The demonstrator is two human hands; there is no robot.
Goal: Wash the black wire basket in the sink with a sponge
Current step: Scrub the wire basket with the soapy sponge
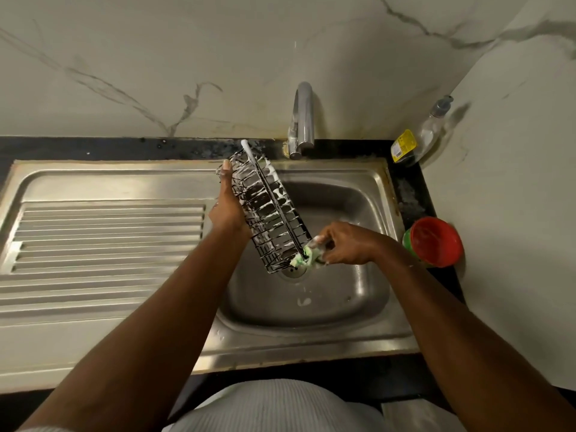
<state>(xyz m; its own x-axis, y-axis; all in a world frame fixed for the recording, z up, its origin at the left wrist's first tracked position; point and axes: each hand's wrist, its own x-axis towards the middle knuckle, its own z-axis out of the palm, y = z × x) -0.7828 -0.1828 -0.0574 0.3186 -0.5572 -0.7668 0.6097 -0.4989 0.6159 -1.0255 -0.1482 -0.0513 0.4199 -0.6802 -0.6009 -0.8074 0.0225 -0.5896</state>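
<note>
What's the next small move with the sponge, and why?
Probably slide the sponge up along the black wire basket: the right hand grips it at the near end, the left hand holds the basket tilted over the sink, and the suds look patchy.

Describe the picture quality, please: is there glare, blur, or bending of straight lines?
Head view: the wide lens bows the rim of the sink and leans the bottle outward; soft glare lies on the tap and the drainboard; the sponge in the right hand is slightly blurred, while the basket is fairly sharp.
</note>
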